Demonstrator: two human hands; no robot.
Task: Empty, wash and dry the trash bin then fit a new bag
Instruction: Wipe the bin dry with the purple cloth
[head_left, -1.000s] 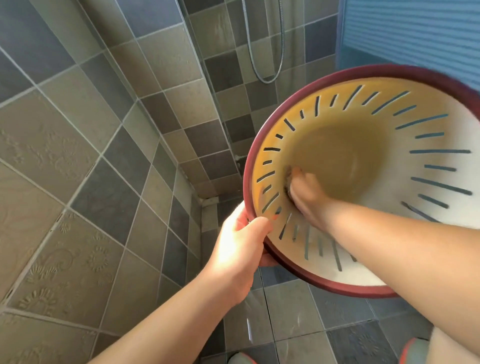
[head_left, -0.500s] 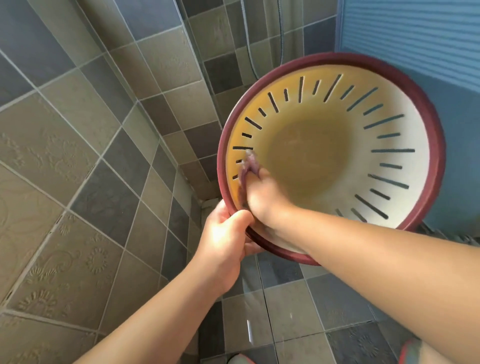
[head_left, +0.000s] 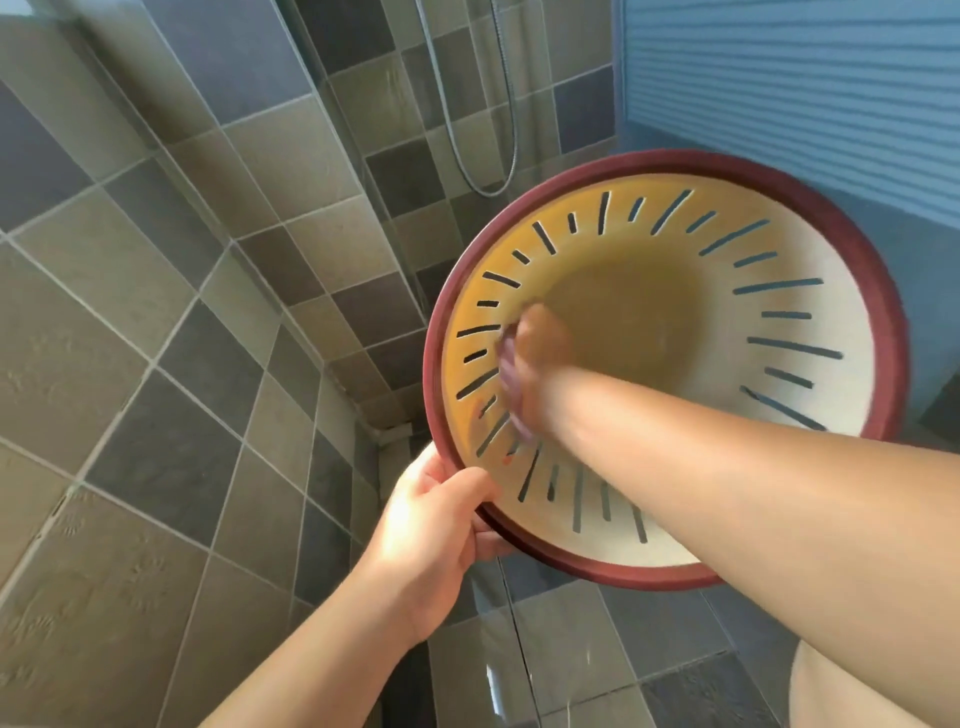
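1. We hold the bin (head_left: 810, 332) up in the air over the tiled floor (head_left: 561, 660), tipped so its mouth faces us; that lets us see down to its base and reach every part of the inner wall.
2. Our left hand (head_left: 431, 525) grips the red rim at the bin's lower left edge, thumb inside and fingers curled round the outside. We judge this steadies the bin against the rubbing.
3. Our right hand (head_left: 535, 358) is deep inside, against the slotted left wall near the base. It is blurred; something purplish, perhaps a cloth, shows at the fingers, but we cannot tell how they are set.
4. The tiled corner with a shower hose (head_left: 511, 104) suits washing, since drips can fall to the floor.
5. We judge washing is under way; drying and bagging remain.
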